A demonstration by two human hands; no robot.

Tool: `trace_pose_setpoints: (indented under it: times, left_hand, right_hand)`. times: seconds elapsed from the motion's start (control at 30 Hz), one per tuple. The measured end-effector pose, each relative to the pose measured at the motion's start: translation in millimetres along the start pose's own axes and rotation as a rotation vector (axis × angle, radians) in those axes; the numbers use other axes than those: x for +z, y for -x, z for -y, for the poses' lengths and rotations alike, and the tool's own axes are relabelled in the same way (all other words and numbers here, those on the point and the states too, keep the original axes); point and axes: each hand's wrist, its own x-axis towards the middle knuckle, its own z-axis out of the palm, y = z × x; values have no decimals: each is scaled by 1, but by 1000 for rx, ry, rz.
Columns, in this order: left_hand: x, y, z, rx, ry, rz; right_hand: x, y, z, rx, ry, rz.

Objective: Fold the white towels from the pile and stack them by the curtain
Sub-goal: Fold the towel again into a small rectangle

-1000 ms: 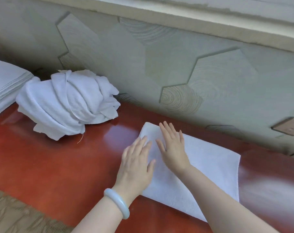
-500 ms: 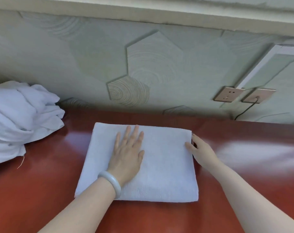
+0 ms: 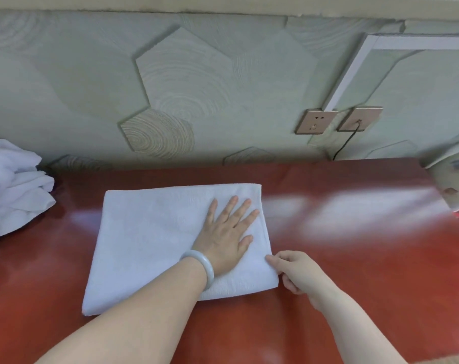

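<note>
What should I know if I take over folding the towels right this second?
Left hand: flat, pressing down on the towel.
Right hand: pinching the towel's right edge near its front corner.
Things: the towel lies as a neat rectangle on the red table; the unfolded pile sits at the far left.
Done: this towel looks partly folded.
Left: probably one more fold, carry it to the stack by the curtain (not in view), then work through the pile.

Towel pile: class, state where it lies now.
At the head view's left edge, the towel pile lies on the red table, left of the folded towel.
</note>
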Motion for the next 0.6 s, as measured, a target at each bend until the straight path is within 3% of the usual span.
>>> trace_pose_setpoints:
  times: [0.17,0.33,0.4,0.47,0.53,0.6]
  left_hand:
    - [0,2,0,29,31,25]
    - [-5,-2,0,30,68,64]
    - [-13,0,0,60,124,69]
    - [-19,10,4,26,158,-6]
    - [-20,30,19,-119,156,-137]
    - [-19,50,44,-289,122,-154]
  right_hand:
    - [9,-9,-27,-97,220,-196]
    - [11,-11,-22,-73,316,-255]
    - [14,-8,-14,-252,487,-469]
    - [33,-9,2,-567,627,-679]
    - [66,-21,25,-804,722,-678]
    - [99,-43,45,-913,841,-548]
